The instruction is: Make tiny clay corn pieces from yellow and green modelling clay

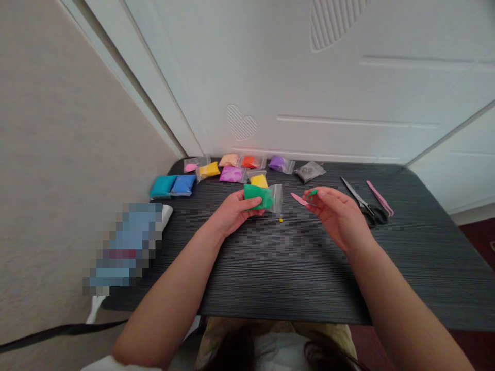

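Observation:
My left hand (233, 212) is closed on a small clear bag of green clay (258, 196), held just above the dark table (270, 268). My right hand (333, 214) pinches a small bit of green clay (312, 193) between thumb and fingertips, a little to the right of the bag. A pink plastic modelling tool (298, 199) lies on the table between the two hands. A tiny yellow crumb (281, 220) sits on the table below the bag.
Several small bags of coloured clay lie along the table's far edge: teal (163, 185), blue (183, 184), yellow (209, 169), magenta (231, 174), orange (249, 162), purple (277, 163), grey (308, 171). Black scissors (365, 206) and pink tweezers (380, 198) lie at right. A white door stands behind.

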Demonstrator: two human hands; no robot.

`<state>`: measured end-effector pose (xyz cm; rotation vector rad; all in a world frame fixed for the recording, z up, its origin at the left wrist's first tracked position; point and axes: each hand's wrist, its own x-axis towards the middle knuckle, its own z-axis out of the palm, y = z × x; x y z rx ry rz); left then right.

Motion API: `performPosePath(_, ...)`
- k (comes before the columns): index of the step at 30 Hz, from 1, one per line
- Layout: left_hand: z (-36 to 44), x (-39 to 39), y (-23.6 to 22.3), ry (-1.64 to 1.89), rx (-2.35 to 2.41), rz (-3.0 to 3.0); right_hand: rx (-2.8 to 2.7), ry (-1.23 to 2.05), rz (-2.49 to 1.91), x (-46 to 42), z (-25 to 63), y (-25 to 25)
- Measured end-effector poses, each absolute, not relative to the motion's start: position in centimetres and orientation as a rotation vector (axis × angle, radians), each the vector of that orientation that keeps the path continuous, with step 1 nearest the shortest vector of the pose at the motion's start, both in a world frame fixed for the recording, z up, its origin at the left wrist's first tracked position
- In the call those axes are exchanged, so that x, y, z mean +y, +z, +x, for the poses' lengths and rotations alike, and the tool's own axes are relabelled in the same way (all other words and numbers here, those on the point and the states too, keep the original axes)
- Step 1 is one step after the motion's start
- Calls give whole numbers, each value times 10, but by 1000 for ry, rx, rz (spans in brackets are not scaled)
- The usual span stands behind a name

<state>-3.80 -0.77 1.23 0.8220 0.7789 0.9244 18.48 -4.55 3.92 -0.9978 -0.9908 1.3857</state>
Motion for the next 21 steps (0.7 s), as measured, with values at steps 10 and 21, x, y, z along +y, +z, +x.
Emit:
performPosePath(10, -42, -5, 10, 981, 773, 782, -754, 1653, -982, -44, 181, 38)
performPosePath(21, -41, -5, 14, 1019, 785, 758, -839, 1533, -902, -43, 183, 35)
